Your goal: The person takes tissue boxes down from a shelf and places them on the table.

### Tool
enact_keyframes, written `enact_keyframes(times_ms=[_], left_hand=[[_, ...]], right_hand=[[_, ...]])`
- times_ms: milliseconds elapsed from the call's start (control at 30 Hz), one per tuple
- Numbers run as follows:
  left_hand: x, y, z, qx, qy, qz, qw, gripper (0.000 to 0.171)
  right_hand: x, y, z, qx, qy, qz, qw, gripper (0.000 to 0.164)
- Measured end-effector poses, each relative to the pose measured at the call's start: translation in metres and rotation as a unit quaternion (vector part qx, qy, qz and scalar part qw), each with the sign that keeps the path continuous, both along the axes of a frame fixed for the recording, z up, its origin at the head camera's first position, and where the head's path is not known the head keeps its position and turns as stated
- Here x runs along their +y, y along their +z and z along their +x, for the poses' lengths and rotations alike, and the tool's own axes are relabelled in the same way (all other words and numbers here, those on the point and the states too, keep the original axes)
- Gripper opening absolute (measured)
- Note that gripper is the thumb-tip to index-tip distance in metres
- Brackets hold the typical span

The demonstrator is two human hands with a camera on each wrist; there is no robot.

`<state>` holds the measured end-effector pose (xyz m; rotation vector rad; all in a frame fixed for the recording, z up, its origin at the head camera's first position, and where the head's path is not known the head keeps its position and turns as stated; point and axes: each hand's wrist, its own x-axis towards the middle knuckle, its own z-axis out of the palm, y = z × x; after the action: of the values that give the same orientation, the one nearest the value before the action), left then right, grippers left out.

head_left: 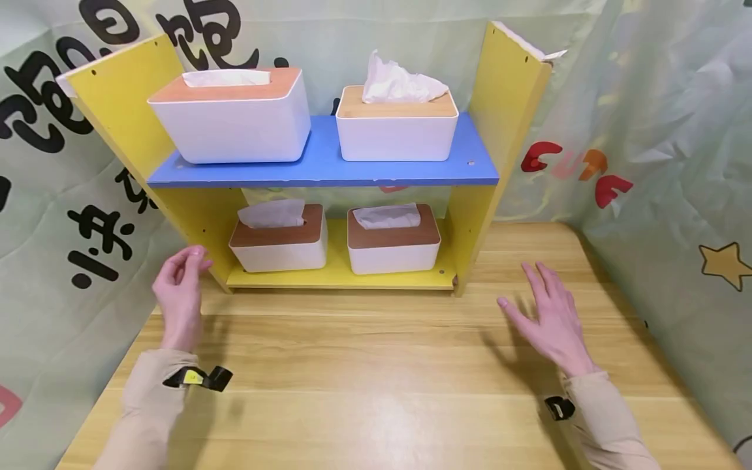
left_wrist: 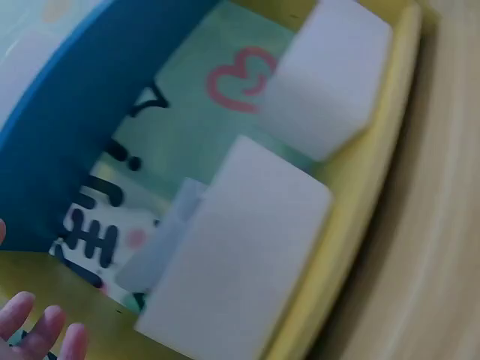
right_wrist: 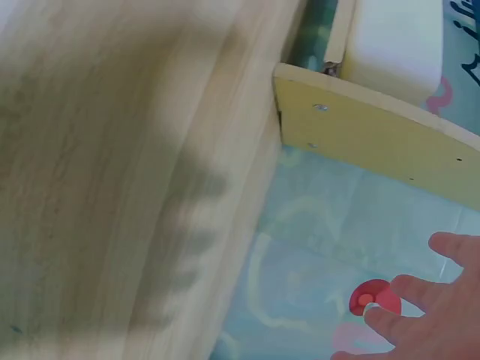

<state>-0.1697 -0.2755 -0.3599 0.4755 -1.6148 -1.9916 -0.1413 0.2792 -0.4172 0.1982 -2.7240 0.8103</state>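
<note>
A yellow and blue shelf [head_left: 329,173] stands on the table, bearing white tissue boxes with wood-look lids. On the blue board are a large tissue box [head_left: 235,127] at left and a smaller tissue box [head_left: 396,138] at right. Below them sit a left tissue box [head_left: 282,256] and a right tissue box [head_left: 395,256], each with a tissue sticking out. My left hand [head_left: 181,294], loosely bent and holding nothing visible, is beside the shelf's lower left side; whether it touches is unclear. Right of the shelf, my right hand [head_left: 551,320] hovers above the table, fingers spread, holding nothing.
The wooden table [head_left: 364,372] stretches in front of the shelf. Printed cloth [head_left: 664,130] hangs behind and along both sides. The shelf's yellow side panels [head_left: 511,91] rise above the blue board, with a loose white strip [head_left: 529,42] on the right one's top edge.
</note>
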Motion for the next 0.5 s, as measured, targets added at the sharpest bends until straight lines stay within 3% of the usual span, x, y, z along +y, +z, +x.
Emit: enact_keyframes(times_ms=[100,233,367,500], left_hand=[[-0.006,0.014,-0.004,0.042,0.021,0.068,0.9966,0.017],[-0.016,0.031,-0.011,0.08,0.041,0.117,0.9891,0.023],[-0.025,0.049,-0.017,0.081,0.045,0.126,0.9877,0.028],[-0.031,0.066,-0.022,0.071,0.021,0.125,0.9894,0.029]], right_hand=[[-0.003,0.004,0.002,0.003,0.006,-0.025,1.0,0.078],[-0.006,0.007,0.004,0.005,0.008,-0.052,0.999,0.074],[-0.01,0.011,0.005,0.013,0.012,-0.075,0.997,0.071],[-0.014,0.014,0.006,0.026,0.02,-0.094,0.995,0.069]])
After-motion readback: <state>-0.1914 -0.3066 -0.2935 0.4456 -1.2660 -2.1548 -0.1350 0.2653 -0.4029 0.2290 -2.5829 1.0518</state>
